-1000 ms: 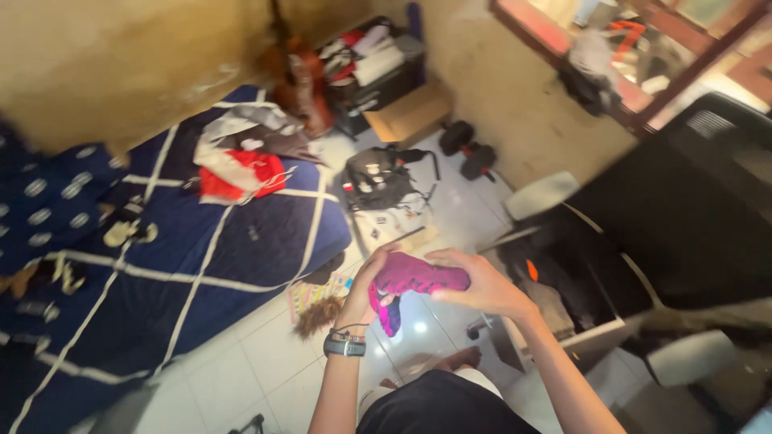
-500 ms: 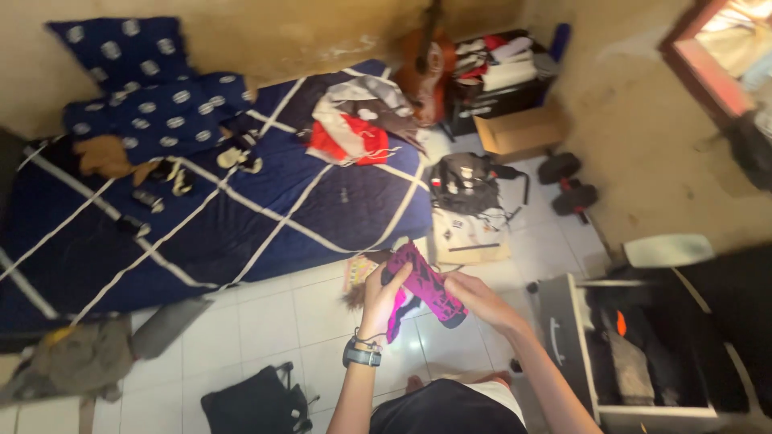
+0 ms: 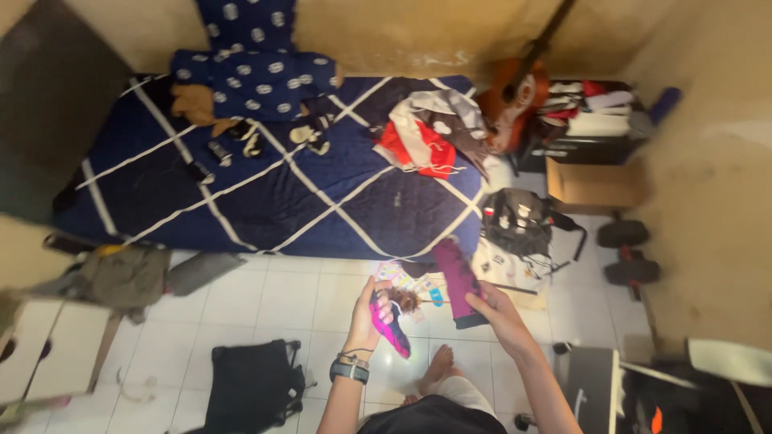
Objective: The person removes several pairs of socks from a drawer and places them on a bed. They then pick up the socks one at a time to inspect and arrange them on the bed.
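Magenta-and-black soft item (image 3: pixel 392 325), likely a sock or shoe, gripped in left hand (image 3: pixel 371 315) above white tiled floor (image 3: pixel 273 301). Matching dark magenta piece (image 3: pixel 458 283) clasped in right hand (image 3: pixel 497 309), held just apart. Pair separated, one per hand; nothing put on, bare foot (image 3: pixel 438 367) below.

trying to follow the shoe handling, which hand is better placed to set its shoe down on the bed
Right, probably: the right hand holds its purple shoe raised toward the bed, while the left hand keeps the pink shoe lower.
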